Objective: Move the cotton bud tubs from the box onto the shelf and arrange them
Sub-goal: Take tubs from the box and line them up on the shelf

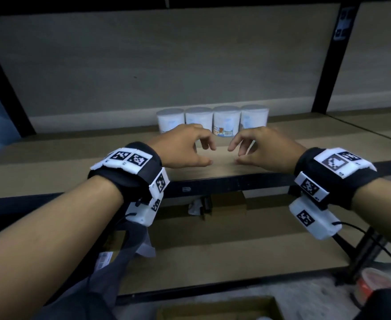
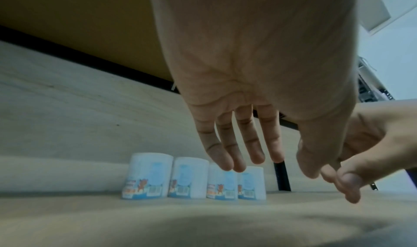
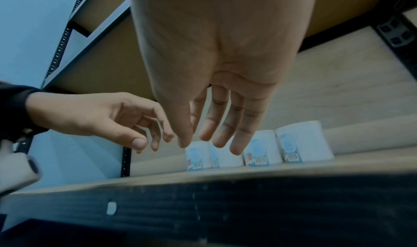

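Several white cotton bud tubs [image 1: 226, 120] with blue labels stand upright in a row at the back of the wooden shelf [image 1: 74, 153], against the rear panel; the same tubs [image 2: 192, 178] [image 3: 262, 148] show in both wrist views. My left hand [image 1: 191, 146] hovers over the shelf's front part, fingers loosely curled, holding nothing. My right hand [image 1: 254, 144] mirrors it a short gap away, also empty. Both hands are in front of the tubs and do not touch them. In the wrist views the left hand's fingers [image 2: 239, 144] and the right hand's fingers [image 3: 225, 126] hang relaxed.
A black metal rail [image 1: 224, 182] edges the shelf front, with black uprights [image 1: 328, 65] at the sides. A lower shelf [image 1: 236, 250] holds crumpled wrapping. A cardboard box [image 1: 224, 308] corner sits at the bottom, and a red-and-white object [image 1: 372, 285] lies at the lower right.
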Demonstrator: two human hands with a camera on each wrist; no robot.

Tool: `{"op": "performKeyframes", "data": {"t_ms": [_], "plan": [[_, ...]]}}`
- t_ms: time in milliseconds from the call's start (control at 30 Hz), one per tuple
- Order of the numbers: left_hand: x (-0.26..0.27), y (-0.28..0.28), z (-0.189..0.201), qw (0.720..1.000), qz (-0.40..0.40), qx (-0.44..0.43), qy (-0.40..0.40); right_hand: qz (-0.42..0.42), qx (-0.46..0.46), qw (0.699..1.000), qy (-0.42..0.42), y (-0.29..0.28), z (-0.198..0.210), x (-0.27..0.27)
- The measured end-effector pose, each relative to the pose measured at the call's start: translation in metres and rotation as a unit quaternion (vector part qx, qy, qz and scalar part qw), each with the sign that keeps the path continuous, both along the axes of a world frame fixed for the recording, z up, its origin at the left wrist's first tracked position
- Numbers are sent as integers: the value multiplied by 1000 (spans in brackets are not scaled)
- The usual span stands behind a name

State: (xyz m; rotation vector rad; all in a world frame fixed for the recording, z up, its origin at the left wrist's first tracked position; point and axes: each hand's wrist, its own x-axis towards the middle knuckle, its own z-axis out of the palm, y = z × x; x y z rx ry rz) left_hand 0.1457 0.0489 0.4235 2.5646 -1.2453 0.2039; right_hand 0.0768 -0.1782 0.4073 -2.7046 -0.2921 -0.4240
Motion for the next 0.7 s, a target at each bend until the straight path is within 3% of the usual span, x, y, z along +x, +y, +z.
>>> {"op": "performKeyframes", "data": {"t_ms": [433, 700], "plan": [[-56, -9, -102, 992, -68, -57, 88, 54, 71, 987, 134, -13, -94, -60], [-55, -27, -188, 984, -57, 46, 162, 22, -15, 974, 224, -12, -158, -71]]}}
